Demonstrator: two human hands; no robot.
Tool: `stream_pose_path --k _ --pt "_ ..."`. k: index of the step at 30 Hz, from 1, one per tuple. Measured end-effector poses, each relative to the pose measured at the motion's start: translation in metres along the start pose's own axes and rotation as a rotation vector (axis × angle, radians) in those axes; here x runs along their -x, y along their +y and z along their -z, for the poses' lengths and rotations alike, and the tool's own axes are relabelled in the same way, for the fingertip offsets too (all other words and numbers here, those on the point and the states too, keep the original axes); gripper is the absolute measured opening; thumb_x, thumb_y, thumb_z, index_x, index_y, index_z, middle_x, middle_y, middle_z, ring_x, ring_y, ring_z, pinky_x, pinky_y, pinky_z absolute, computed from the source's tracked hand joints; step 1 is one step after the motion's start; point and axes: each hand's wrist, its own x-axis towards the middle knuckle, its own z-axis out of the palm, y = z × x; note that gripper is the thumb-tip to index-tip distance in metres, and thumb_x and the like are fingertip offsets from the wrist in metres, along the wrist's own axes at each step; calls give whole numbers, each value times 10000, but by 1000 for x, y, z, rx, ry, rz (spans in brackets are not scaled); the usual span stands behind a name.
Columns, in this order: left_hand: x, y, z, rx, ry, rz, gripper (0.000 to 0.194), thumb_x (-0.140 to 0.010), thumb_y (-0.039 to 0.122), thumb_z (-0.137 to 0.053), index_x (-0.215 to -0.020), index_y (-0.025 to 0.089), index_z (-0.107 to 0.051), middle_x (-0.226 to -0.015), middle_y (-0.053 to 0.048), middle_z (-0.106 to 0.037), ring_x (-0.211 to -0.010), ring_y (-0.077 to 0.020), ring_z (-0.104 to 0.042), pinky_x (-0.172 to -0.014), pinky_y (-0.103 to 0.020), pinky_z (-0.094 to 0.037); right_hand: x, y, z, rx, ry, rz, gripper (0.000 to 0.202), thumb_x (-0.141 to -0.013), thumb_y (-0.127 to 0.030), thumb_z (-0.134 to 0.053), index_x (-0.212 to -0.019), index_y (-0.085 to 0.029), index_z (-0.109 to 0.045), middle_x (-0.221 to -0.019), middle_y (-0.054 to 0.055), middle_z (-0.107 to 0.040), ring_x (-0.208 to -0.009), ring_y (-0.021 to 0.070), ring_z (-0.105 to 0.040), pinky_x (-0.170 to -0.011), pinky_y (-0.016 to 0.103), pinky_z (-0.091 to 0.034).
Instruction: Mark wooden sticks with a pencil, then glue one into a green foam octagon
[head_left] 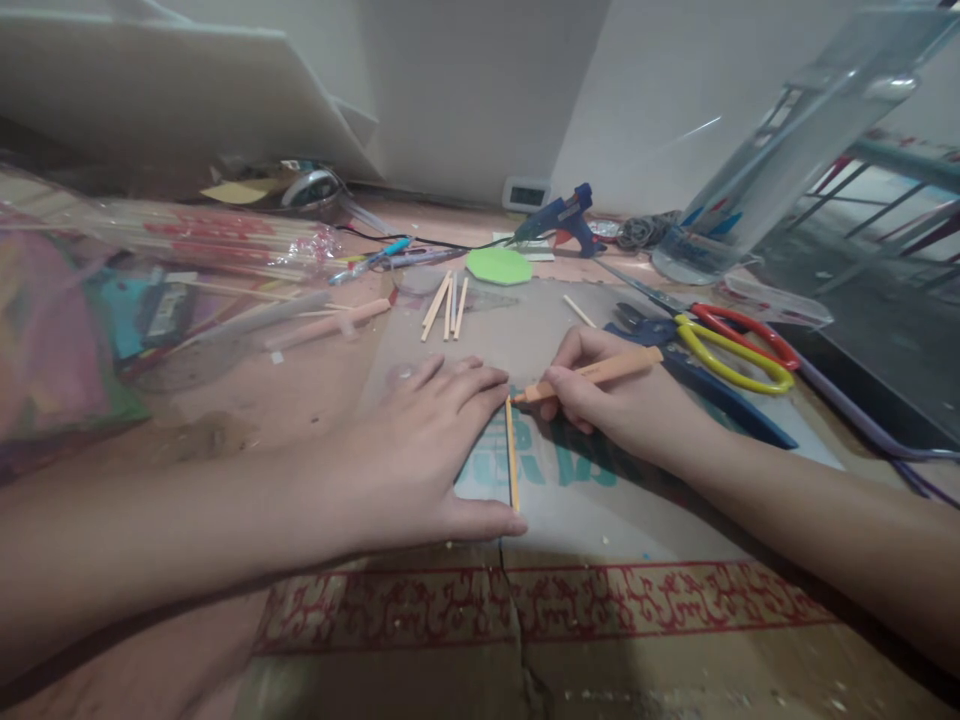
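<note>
My left hand (435, 450) lies palm down with its fingers spread, index fingertip at the top end and thumb at the bottom end of a thin orange-yellow stick (512, 455) on the cardboard. In my right hand (615, 400) is an orange marker (604, 373), pinched between thumb and fingers. Its tip touches or nearly touches the stick's upper end. Beyond my hands, several short pale sticks (448, 308) lie near a green paper polygon (499, 266).
Red-and-yellow scissors (735, 350) and dark blue-handled pliers (727, 400) lie right. Behind are a blue glue gun (559, 218), a small display (525, 193) and a clear container (705, 230). Bagged sticks (217, 235) and colored packets (52, 330) crowd the left.
</note>
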Motion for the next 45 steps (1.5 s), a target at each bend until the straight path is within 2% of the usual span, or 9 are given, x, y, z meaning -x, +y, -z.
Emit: stream_pose_path --k 7,13,18,25,32,38,45 --pt "1 -1 -1 -6 11 11 1084 -808 803 -617 -1565 65 -378 -1617 -245 -395 -1529 -453 -302 -1244 -659 -233 -1 0 0 -14 8 -27 197 -918 -276 -637 -772 -213 -520 -618 7 -714 -419 80 -497 -405 207 -363" --pt "-1 1 1 6 5 5 1049 -793 759 -675 -1535 64 -418 -1596 -248 -423 -1520 -451 -322 -1248 -659 -224 2 1 3 -15 -77 -19 226 -927 -265 -646 -737 -207 -537 -617 12 -723 -462 88 -549 -428 205 -378" --pt "-1 0 2 34 21 1 1044 -789 756 -678 -1534 73 -413 -1594 -245 -428 -1521 -453 -322 -1244 -664 -226 1 1 1 -36 -23 -20 208 -931 -280 -652 -775 -213 -532 -616 -3 -718 -433 82 -523 -421 210 -375" --pt "0 0 1 20 50 -12 1029 -783 768 -677 -1508 74 -449 -1558 -243 -463 -1498 -442 -363 -1249 -623 -240 4 0 4 -68 -137 -18 244 -896 -303 -707 -742 -215 -540 -639 19 -743 -543 127 -650 -480 222 -462" --pt "-1 1 1 33 33 -1 1019 -786 754 -682 -1521 94 -431 -1579 -232 -449 -1507 -447 -347 -1242 -654 -226 3 0 2 -55 -53 -17 224 -911 -284 -689 -759 -213 -542 -620 -6 -723 -442 87 -554 -425 207 -393" --pt "1 0 1 -37 31 -11 1036 -807 793 -623 -1526 73 -425 -1580 -237 -448 -1505 -432 -351 -1248 -626 -214 6 0 5 -72 -163 -12 250 -900 -315 -717 -753 -214 -542 -655 21 -749 -585 143 -684 -517 230 -492" --pt "2 0 2 -40 57 -13 1014 -794 789 -628 -1517 103 -443 -1565 -214 -474 -1483 -430 -384 -1245 -619 -219 6 -1 5 -24 -160 10 226 -896 -309 -703 -757 -216 -551 -667 28 -751 -596 150 -684 -525 240 -500"
